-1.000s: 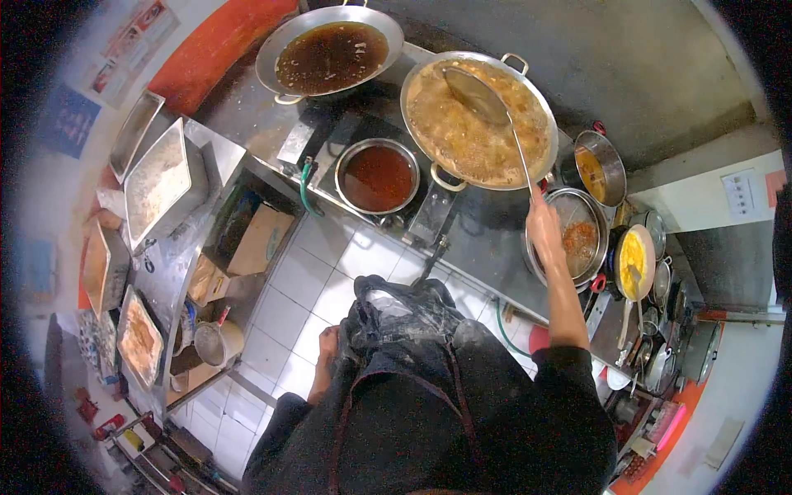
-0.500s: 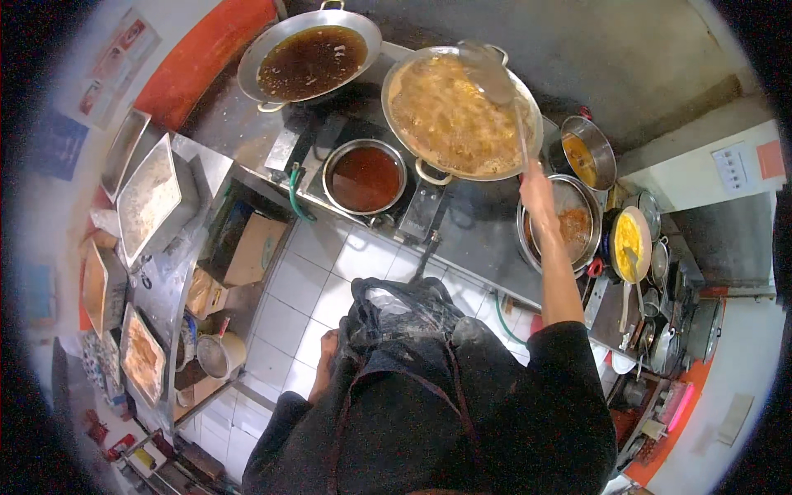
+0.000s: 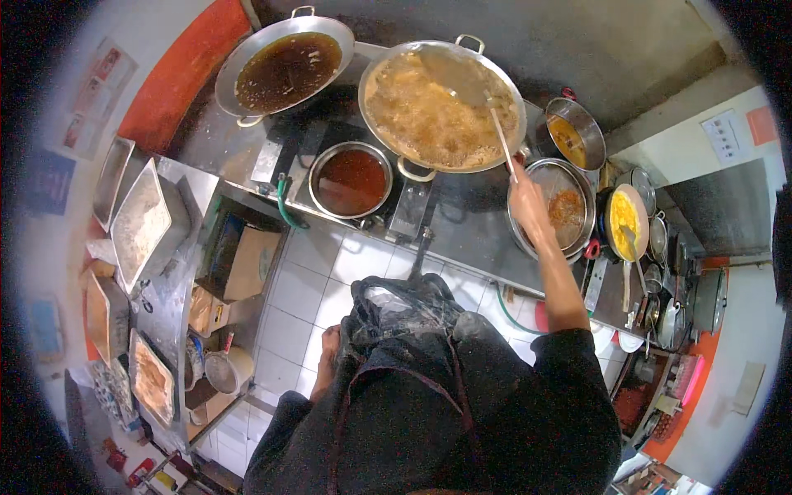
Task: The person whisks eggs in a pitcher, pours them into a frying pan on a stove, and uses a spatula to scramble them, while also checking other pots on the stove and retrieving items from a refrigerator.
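Note:
My right hand [image 3: 528, 198] is closed around the handle of a long-handled skimmer [image 3: 500, 132]. Its broad head dips into the bubbling, foamy oil of a large two-handled wok [image 3: 520, 136], toward the far right side, and is partly sunk. Under my right wrist sits a metal bowl [image 3: 587, 186] with a strainer holding orange-brown crumbs. My left hand [image 3: 328, 346] hangs low beside my dark apron, away from the counter; its fingers are mostly hidden.
A second wok [image 3: 342, 58] of dark oil stands at the far left, with a pot of reddish liquid [image 3: 353, 177] nearer me. Rightward are a pot of yellow liquid [image 3: 577, 140] and a pan of yellow food [image 3: 624, 219]. Flour trays [image 3: 144, 227] line the left-hand table.
The skimmer's head has moved from above the wok's far right rim down into the oil, leftward. My right hand has come slightly nearer me. The whole view has shifted a little.

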Motion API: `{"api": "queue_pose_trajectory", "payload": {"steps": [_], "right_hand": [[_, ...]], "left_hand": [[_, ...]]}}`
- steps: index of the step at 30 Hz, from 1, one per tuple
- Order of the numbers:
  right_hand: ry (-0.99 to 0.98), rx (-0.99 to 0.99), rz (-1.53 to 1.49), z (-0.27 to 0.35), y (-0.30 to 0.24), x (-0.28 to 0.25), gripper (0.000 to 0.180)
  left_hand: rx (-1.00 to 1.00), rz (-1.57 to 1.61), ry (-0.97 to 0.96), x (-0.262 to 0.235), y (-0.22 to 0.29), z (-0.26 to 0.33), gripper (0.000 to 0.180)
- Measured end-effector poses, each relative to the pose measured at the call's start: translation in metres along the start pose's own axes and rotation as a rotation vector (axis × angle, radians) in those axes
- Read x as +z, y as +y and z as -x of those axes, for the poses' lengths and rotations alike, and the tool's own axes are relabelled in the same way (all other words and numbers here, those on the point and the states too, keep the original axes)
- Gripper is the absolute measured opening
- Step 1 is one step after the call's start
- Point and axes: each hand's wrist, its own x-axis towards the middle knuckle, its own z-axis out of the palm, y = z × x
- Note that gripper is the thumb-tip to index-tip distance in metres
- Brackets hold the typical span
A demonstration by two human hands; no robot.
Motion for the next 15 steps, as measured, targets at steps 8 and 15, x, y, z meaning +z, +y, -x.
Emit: {"api": "queue_pose_trajectory", "payload": {"steps": [8,15], "right_hand": [[-0.022,0.201,-0.121,0.018,-0.011,-0.033,0.041],[0.151,0.043,-0.085,0.044,0.015,-0.018,0.039]], "left_hand": [[-0.035,0.094,0.091,0.005,-0.012,-0.009,0.03],[0.125,-0.167,0.068,-0.01,-0.031,-0.004,0.029]]}}
